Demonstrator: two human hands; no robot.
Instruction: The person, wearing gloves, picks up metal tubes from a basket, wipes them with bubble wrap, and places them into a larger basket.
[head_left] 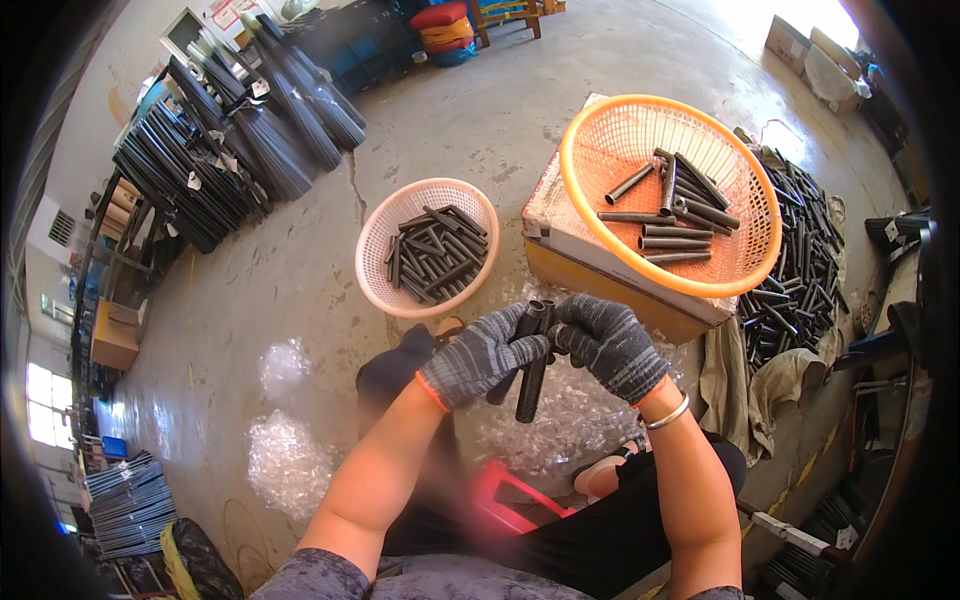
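My left hand (484, 356), in a grey striped knit glove, is closed around short black tubes (531, 388). At least two show, side by side and roughly upright, with hollow ends at the top. The gloved right hand (612, 347) meets the left over my lap. Its thumb and fingers pinch at the upper part of the nearer tube; the fingertips partly hide the contact. Ahead on the left stands a pale pink plastic basket (369, 262) full of similar tubes. An orange basket (577, 180), tilted on a cardboard box (590, 265), holds several more.
A big heap of black tubes (800, 240) lies on sacking (728, 385) at the right. Clear plastic scraps (290, 465) cover the floor around my legs. A pink-red stool (500, 497) is beneath me. Bundles of long dark tubes (262, 140) lean at the far left.
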